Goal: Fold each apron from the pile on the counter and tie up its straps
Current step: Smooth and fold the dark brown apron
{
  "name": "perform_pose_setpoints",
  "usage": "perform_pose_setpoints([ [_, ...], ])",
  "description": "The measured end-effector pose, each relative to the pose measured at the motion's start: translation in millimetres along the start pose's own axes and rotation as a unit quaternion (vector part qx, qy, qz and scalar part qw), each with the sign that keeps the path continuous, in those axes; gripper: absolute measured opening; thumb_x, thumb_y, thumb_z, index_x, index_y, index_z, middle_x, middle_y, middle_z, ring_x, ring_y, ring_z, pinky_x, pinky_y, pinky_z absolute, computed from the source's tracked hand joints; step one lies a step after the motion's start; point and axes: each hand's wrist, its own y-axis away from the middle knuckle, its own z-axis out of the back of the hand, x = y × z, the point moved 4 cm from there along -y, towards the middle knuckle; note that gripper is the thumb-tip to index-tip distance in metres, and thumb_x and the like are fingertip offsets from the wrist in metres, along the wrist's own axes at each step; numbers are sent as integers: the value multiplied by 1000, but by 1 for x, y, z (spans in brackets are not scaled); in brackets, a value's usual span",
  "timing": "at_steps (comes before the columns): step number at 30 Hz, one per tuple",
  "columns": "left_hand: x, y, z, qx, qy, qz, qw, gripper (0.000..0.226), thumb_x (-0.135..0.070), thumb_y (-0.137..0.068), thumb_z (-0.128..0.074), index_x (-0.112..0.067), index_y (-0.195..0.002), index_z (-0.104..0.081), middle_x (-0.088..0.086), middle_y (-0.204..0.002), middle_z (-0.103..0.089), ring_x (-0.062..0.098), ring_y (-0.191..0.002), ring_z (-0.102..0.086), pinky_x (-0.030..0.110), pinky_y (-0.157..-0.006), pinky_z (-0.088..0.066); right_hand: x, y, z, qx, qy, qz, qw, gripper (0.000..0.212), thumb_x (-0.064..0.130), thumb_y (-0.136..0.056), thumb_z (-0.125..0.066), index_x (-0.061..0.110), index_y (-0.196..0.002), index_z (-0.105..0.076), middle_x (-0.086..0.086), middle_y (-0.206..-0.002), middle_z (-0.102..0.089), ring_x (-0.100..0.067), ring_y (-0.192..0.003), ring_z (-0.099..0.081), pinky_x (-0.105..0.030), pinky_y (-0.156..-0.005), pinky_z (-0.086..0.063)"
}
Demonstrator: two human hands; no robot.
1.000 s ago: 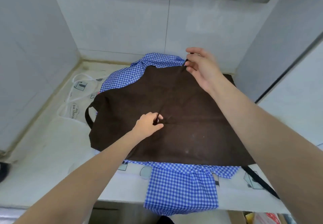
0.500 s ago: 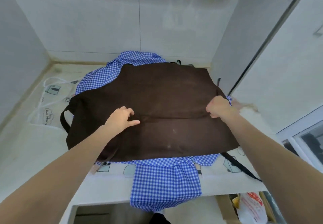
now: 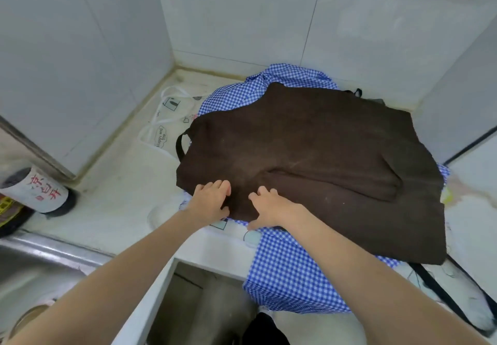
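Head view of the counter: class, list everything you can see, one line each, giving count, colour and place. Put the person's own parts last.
Brown apron: one, dark brown, spread on top of the pile.
Checked apron: one, blue and white, under the brown apron, hanging over the counter's front edge.
Printed apron: one, white with small pictures, at the bottom of the pile.
Counter: one, pale.
Bottle: one, white label with red writing, lying far left.
Sink: one, steel, lower left.
Left hand: flat on the brown apron's near edge.
Right hand: beside it, fingers spread.
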Motion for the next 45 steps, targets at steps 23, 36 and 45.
perform_pose_setpoints([
  [23,59,6,65,-146,-167,56,974,22,-6,-89,-48,-18,-103,-58,0,-112,-56,23,-119,-42,34,-105,-19,-31,24,31,36,27,8,999,31,17,-86,-65,14,-62,-44,-16,-108,-56,-25,-81,-47,-37,-72,-43],
  [36,89,1,126,-102,-160,41,981,30,0,-85,-48,-20,-103,-61,-1,-117,-55,21,-117,-44,32,-99,-27,2,3,26,86,-24,24,996,41,43,-84,-66,16,-116,-65,-1,-124,-55,-20,-112,-52,-29,-95,-42],
  [45,-29,-94,89,-53,-70,-123,989,26,-14,-94,-46,-19,-118,-55,-1,-131,-43,18,-119,-43,34,-103,-32,-94,6,84,-115,-129,-29,984,21,12,-91,-50,7,-101,-67,3,-94,-51,-20,-93,-56,-28,-84,-46],
])
